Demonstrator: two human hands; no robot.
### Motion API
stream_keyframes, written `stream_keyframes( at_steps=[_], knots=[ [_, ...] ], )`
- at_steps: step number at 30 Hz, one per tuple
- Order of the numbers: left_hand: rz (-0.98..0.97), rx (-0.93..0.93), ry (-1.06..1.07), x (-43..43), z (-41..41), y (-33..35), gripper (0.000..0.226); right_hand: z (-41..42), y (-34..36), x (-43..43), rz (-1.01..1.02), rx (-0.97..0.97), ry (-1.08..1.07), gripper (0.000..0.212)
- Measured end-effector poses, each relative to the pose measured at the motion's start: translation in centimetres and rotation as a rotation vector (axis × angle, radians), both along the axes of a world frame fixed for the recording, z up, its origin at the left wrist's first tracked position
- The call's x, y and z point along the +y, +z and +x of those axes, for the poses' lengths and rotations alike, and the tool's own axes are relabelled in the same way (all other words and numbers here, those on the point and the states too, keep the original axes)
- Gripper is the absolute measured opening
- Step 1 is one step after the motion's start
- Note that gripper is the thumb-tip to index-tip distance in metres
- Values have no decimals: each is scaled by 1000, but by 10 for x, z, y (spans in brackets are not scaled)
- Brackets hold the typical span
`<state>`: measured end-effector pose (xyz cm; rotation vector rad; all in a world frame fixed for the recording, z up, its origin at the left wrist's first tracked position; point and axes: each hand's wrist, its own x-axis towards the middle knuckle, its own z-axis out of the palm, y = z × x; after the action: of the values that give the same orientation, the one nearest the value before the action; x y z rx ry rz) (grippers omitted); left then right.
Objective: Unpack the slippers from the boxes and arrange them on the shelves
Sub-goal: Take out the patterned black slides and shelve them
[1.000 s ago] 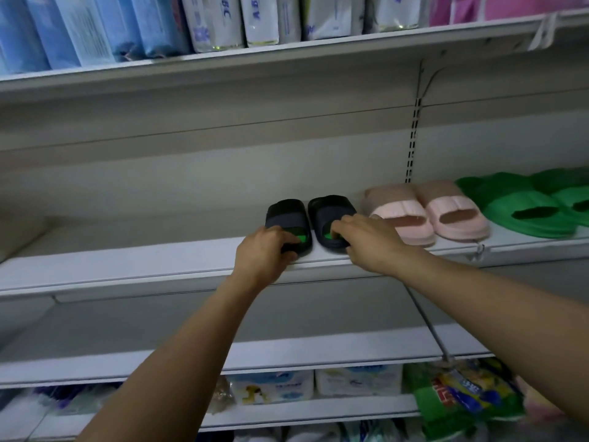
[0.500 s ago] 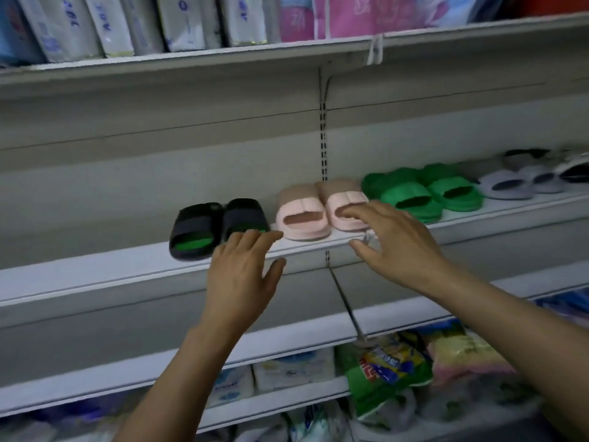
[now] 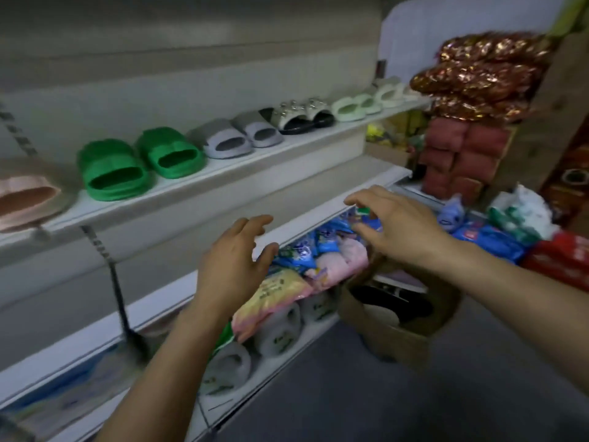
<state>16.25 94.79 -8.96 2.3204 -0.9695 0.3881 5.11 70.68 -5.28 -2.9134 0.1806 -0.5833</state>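
Cardboard box (image 3: pixel 409 344), partly hidden beneath left hand (image 3: pixel 229 269) and right hand (image 3: pixel 398 228), fingers (image 3: pixel 255 222) spread empty, holds something dark, perhaps slippers (image 3: pixel 385 299).

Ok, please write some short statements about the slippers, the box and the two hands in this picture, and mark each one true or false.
1. The green slippers stand between the pink slipper and the grey slippers. True.
2. The left hand holds a slipper. False: it holds nothing, and its fingers are spread.
3. The cardboard box on the floor is open at the top. True.
4. The right hand rests on the green slippers. False: it is lower than their shelf, in front of the packets.
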Motion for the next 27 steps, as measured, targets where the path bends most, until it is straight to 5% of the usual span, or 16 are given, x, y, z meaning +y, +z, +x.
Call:
stream_keyframes(
  at_steps=[12, 27],
  knots=[
    [304, 160, -240, -251, 5, -100, 44, -30, -84, -220, 56, 271, -231, 31],
    [324, 794, -128, -465, 114, -259, 33, 117, -248, -463, 230, 638, -89, 26]
  ],
)
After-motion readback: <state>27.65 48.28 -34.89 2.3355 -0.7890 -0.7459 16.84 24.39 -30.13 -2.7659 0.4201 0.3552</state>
